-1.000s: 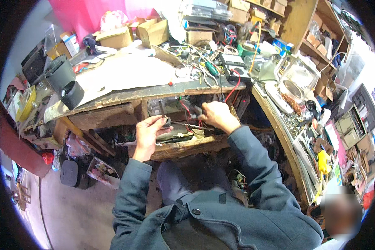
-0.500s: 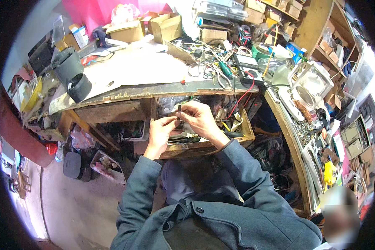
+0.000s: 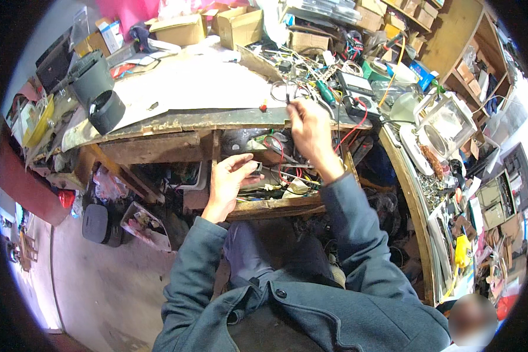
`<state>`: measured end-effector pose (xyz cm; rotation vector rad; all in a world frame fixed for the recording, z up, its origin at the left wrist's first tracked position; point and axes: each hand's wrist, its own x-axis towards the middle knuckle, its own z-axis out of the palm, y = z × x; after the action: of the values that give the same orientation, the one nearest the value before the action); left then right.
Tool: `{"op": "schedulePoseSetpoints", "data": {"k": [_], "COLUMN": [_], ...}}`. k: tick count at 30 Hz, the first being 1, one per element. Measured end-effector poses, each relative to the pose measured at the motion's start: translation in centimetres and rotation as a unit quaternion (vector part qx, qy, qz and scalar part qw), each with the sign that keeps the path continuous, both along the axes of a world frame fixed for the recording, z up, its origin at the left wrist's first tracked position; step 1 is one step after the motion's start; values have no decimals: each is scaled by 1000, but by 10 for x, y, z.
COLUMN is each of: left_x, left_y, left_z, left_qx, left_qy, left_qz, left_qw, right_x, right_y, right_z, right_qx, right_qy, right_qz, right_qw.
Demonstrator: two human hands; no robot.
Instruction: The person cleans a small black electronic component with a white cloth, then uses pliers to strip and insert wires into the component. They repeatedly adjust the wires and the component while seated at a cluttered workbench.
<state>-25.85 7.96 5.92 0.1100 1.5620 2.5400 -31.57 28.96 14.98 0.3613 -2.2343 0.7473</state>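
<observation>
Over the open wooden drawer (image 3: 276, 207), my left hand (image 3: 226, 182) pinches a small dark square-edged piece (image 3: 257, 169) between thumb and fingertips. What kind of piece it is, I cannot make out. My right hand (image 3: 312, 132) is raised over the bench's front edge, its fingers closed on a thin, dark, narrow piece (image 3: 287, 98) that sticks up past the fingertips. Wires, a red loop of cable and scraps fill the drawer beneath. Close to my right hand on the bench are a red bit (image 3: 263, 107) and a green-handled tool (image 3: 325, 92).
A white sheet (image 3: 199, 91) covers much of the bench. At its back right are tangled wires, a meter (image 3: 355, 88) with a red lead, and cardboard boxes (image 3: 240, 28). A dark cylinder (image 3: 107, 111) stands at the left. The cluttered side bench (image 3: 413, 202) runs along my right.
My hands have come apart. The right one moved up and right to the bench edge with the thin dark piece; the left stays over the drawer, slightly lower. The drawer's contents show more.
</observation>
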Motion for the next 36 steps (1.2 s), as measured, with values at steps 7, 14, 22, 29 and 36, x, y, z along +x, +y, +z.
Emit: {"op": "schedulePoseSetpoints", "data": {"k": [7,14,22,29,36], "left_x": [-1,1,3,10,13], "left_y": [4,0,2,0,0], "left_z": [2,-4,-3,3,4], "left_qx": [-12,-68,-50,-102,-111], "left_qy": [24,73,103,126,138], "left_qz": [16,25,35,43,42], "left_qw": [1000,995,993,986,983], "right_x": [-82,-57,-77,-73,-58], "right_y": [49,-2,-3,-9,-7], "right_z": [6,12,-2,-5,0], "right_qx": [239,148,78,27,-43], "right_qy": [-37,-8,-129,-150,-146], "right_qz": [-142,-27,133,116,128], "right_qw": [960,989,980,982,980]}}
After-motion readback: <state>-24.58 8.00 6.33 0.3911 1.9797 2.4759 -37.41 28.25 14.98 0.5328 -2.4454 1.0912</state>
